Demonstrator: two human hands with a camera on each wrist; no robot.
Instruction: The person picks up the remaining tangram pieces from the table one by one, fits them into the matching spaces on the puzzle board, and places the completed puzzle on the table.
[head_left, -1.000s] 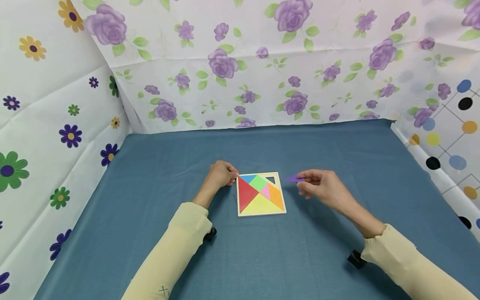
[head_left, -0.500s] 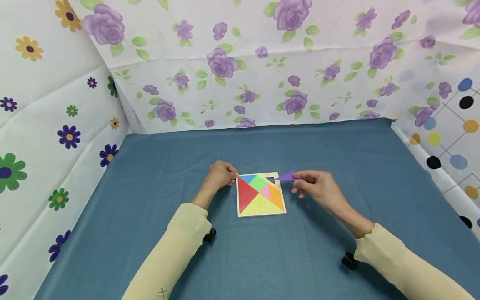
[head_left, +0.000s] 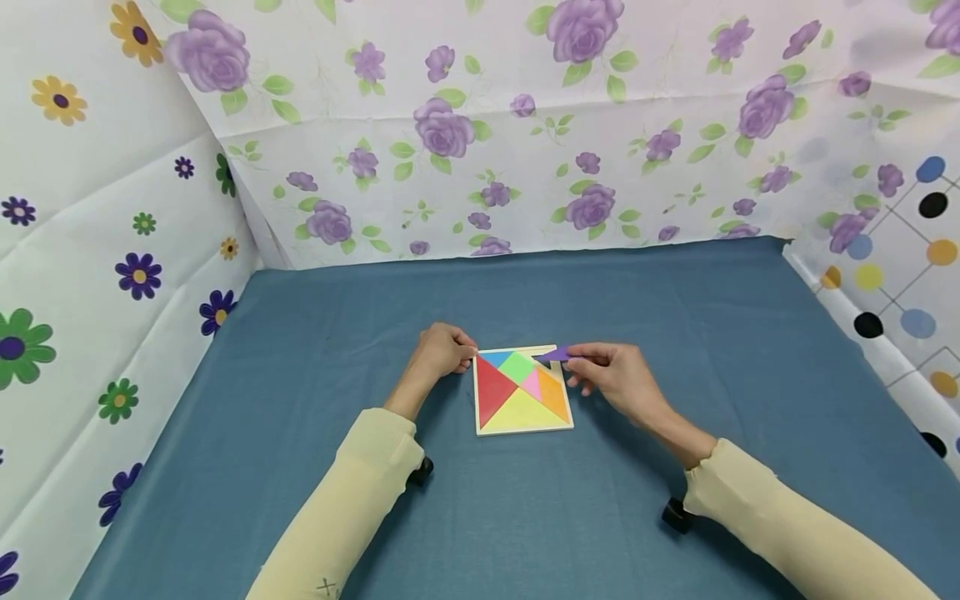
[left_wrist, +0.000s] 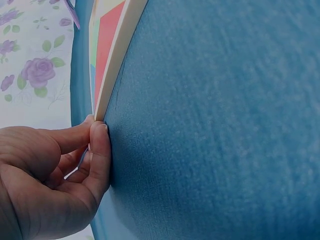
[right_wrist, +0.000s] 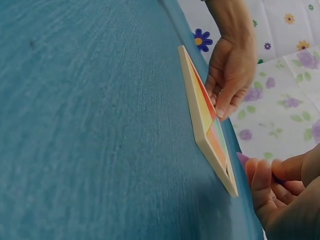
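Note:
A square wooden tangram tray [left_wrist: 118, 65] lies on the cloth, holding red, yellow, blue, green, pink and orange pieces. At its far left corner my left hand [head_left: 444, 348] pinches the edge between thumb and fingers. The purple triangle piece [head_left: 556, 355] is pinched in my right hand [head_left: 617, 375], its tip reaching over the gap at the tray's far right corner. In the right wrist view the right hand's fingers hide most of that purple piece, which stands above the tray, apart from it.
Blue cloth [head_left: 375, 300] covers the table all round the tray. A white sheet with purple roses [head_left: 442, 127] rises along the back edge. Patterned sheets stand at the left [head_left: 67, 292] and right [head_left: 892, 275].
My right hand has moved left with the purple triangle, from beside the tray to over its far right corner. The left hand and the tray have stayed in place.

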